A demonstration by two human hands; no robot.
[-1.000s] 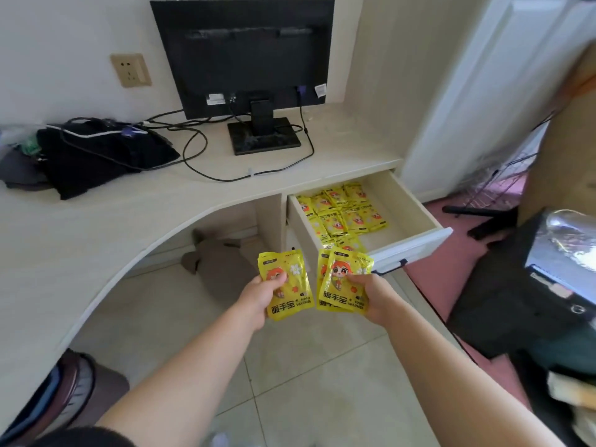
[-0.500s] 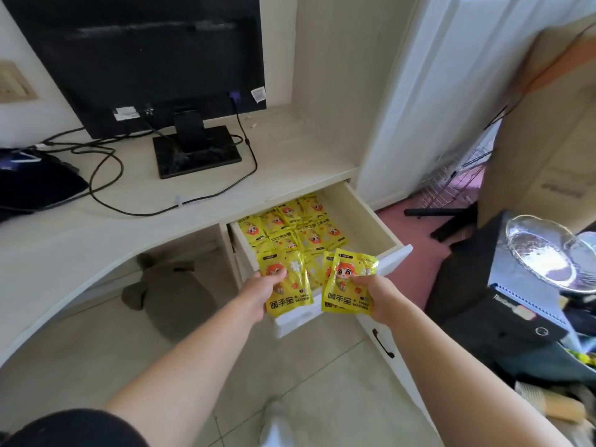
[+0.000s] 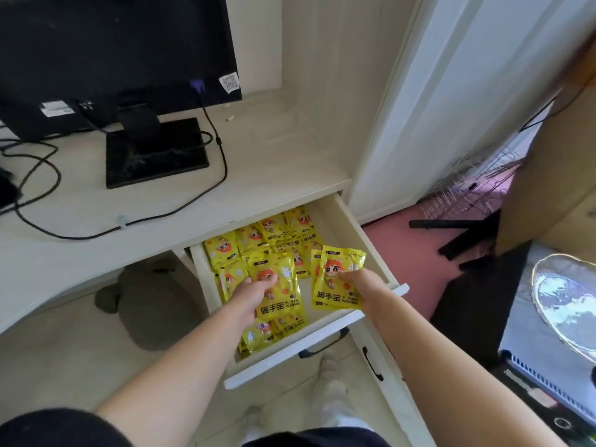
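A: So, count?
B: Left hand (image 3: 248, 295) pinched one yellow packet (image 3: 282, 282). Right hand (image 3: 364, 285) gripped at least two stacked packets (image 3: 335, 279). Both arms were stretched forward, low over the open drawer (image 3: 361, 233). Loose packets (image 3: 225, 250) inside the drawer: roughly a dozen, exact count unclear.

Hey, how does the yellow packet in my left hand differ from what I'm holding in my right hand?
The left hand grips what looks like a single packet, while the right hand grips a fanned stack with a second edge showing behind. The thumb partly covers the single packet's cartoon face; the fanned stack's front face shows fully. Both carry the same yellow hand-warmer print and are held over the open drawer.
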